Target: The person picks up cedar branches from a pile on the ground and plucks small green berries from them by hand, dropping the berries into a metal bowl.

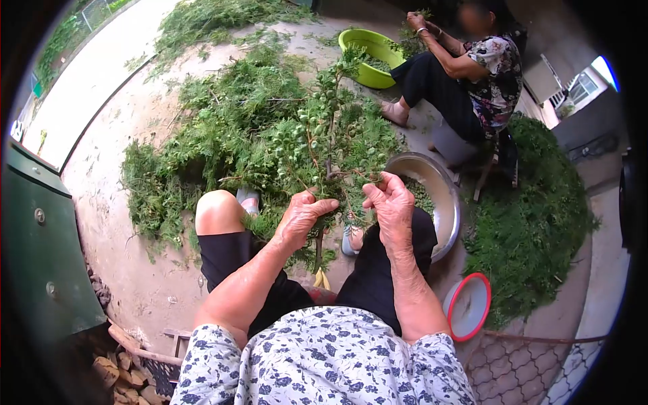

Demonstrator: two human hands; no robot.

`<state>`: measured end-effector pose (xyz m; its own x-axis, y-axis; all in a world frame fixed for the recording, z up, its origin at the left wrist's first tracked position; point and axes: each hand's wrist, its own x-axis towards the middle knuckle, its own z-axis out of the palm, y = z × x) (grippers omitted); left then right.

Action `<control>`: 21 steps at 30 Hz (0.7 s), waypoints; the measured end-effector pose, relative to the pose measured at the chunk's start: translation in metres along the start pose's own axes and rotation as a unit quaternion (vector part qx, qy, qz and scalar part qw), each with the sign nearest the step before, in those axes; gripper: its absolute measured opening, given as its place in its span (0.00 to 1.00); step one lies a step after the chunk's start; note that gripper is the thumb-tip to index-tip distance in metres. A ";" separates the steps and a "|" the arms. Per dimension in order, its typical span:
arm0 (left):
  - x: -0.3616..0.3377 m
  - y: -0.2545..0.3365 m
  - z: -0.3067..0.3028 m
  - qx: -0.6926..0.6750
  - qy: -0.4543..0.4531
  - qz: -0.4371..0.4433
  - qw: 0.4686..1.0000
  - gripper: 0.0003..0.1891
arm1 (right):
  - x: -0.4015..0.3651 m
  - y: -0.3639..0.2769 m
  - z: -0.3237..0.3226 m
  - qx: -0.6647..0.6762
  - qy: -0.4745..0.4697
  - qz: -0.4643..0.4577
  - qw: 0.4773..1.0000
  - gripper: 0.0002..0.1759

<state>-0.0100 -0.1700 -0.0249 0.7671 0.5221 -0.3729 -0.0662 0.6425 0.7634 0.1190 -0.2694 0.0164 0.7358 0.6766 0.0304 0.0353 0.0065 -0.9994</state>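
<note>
A leafy green branch (pixel 329 128) with pale green cones stands upright over my lap, its brown stem reaching down between my knees. My left hand (pixel 304 214) is closed at the left side of the branch, thumb pointing right, pinching a thin green sprig. On the right side, my right hand (pixel 391 201) is closed too, thumb and forefinger together near a side twig; what lies between them is too small to name. Behind my right knee sits a metal basin (pixel 449 209) with small green cones in it.
A large heap of cut branches (pixel 236 121) lies ahead. A seated person (pixel 466 74) handles greenery beside a lime green tub (pixel 374 79). More greenery (pixel 533 229) is piled at the right, near a red-rimmed basin (pixel 467 307). A green metal box (pixel 50 250) stands left.
</note>
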 end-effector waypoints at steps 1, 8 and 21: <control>-0.005 0.003 -0.001 -0.001 -0.001 -0.003 1.000 0.10 | -0.001 0.000 0.002 -0.023 -0.003 0.005 1.000 0.13; -0.008 0.004 -0.011 0.020 0.041 -0.006 0.999 0.08 | -0.016 0.008 -0.007 -0.314 0.026 -0.104 0.943 0.12; -0.009 -0.007 -0.002 -0.007 0.062 -0.045 0.997 0.09 | -0.008 -0.003 -0.043 0.261 0.041 0.053 0.963 0.06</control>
<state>-0.0175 -0.1783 -0.0283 0.6853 0.5263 -0.5034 -0.0089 0.6972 0.7168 0.1422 -0.3060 0.0197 0.7680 0.6339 -0.0912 -0.3711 0.3244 -0.8701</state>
